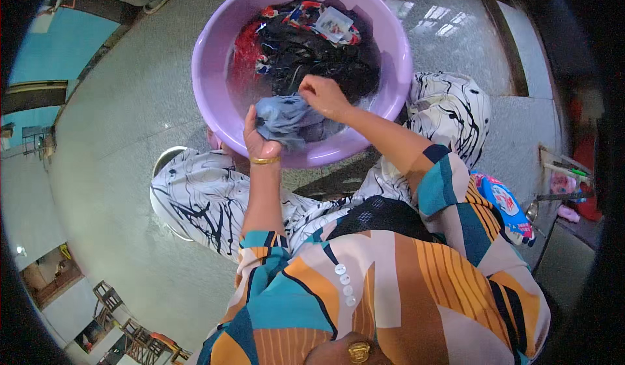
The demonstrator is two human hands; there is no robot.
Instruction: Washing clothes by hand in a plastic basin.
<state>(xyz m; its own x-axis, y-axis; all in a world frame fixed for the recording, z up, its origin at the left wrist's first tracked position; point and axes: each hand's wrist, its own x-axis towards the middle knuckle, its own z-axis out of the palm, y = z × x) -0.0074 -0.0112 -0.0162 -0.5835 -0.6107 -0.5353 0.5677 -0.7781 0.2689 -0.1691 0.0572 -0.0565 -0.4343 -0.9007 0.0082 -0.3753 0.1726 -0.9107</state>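
Note:
Wet blue cloth [281, 113] is bunched over the near side of a large lilac plastic basin [207, 87]. My left hand [261, 138] grips its left end, thumb upright and palm turned up. At the cloth's right end, my right hand [324, 96] is curled closed against the fabric; its lower fingers are hidden. Beyond both hands, dark wet clothes [312, 52] lie in shallow water. Among them show a red garment [246, 48] and a red, white and blue patterned fabric [298, 16]. A pale translucent square piece [334, 25] rests on top.
My knees in white patterned trousers [200, 184] flank the basin on the wet grey floor [122, 145]. A blue printed plastic packet [505, 204] lies by my right side. Wooden chairs [141, 338] stand far off at lower left. A rack [561, 174] is at right.

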